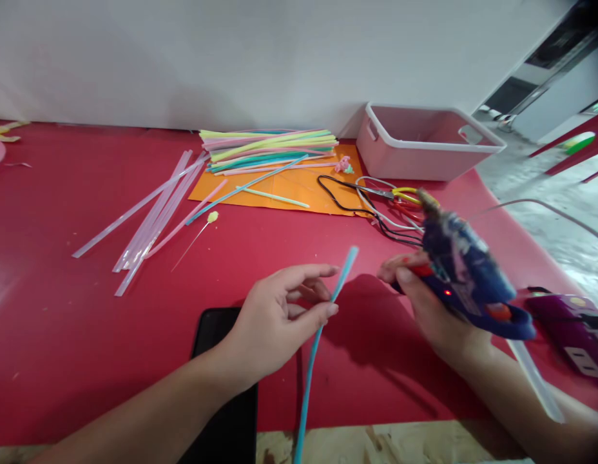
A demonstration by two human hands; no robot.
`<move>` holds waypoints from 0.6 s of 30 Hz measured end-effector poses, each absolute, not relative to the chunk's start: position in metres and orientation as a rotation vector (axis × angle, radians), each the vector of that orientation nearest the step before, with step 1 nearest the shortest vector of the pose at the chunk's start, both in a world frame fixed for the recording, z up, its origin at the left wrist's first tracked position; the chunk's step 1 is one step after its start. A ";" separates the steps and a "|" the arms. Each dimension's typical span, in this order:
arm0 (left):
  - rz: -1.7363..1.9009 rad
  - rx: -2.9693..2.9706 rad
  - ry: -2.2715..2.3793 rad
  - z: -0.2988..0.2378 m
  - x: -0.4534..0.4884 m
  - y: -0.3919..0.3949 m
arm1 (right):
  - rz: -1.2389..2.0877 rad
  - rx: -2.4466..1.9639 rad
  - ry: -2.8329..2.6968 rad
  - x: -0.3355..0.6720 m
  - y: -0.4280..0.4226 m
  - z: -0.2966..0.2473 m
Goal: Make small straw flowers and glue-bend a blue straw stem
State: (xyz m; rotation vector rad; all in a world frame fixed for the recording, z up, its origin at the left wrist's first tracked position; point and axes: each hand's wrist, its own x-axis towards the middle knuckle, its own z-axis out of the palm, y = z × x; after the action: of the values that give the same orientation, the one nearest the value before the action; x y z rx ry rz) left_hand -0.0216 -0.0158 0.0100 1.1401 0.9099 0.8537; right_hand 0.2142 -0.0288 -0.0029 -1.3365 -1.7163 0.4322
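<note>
My left hand (284,316) pinches a light blue pipe cleaner (310,367) near its upper end, with the rest hanging down past the table's front edge. In my right hand (439,316) is a dark blue hot glue gun (468,277), its stained nozzle pointing up and to the left. A red light glows on the gun's side, and a clear glue stick (535,380) sticks out of its back. The gun and the pipe cleaner are apart. Beneath my left forearm lies a black phone-like slab (226,412), partly covered.
Pipe cleaners (270,151) in several colours lie on an orange envelope (279,200). Clear glue sticks (158,212) are at the left. Scissors (400,194) and cables rest before a pink basket (419,154). A purple power strip (569,328) sits at the right edge.
</note>
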 end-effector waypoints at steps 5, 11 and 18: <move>0.822 1.463 0.963 0.010 -0.019 -0.022 | 0.767 -1.126 -1.359 0.181 -0.028 -0.005; 0.804 1.528 0.916 0.009 -0.019 -0.022 | 0.998 -1.100 -1.097 0.176 -0.032 -0.006; 0.523 1.318 0.865 0.011 -0.021 -0.010 | 1.039 -1.219 -1.040 0.184 -0.031 -0.004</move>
State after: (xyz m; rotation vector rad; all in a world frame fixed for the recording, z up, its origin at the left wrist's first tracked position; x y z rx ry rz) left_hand -0.0211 -0.0104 0.0115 1.3181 0.8654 0.5225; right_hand 0.1843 -0.0308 -0.0042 -1.2194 -1.0397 1.0387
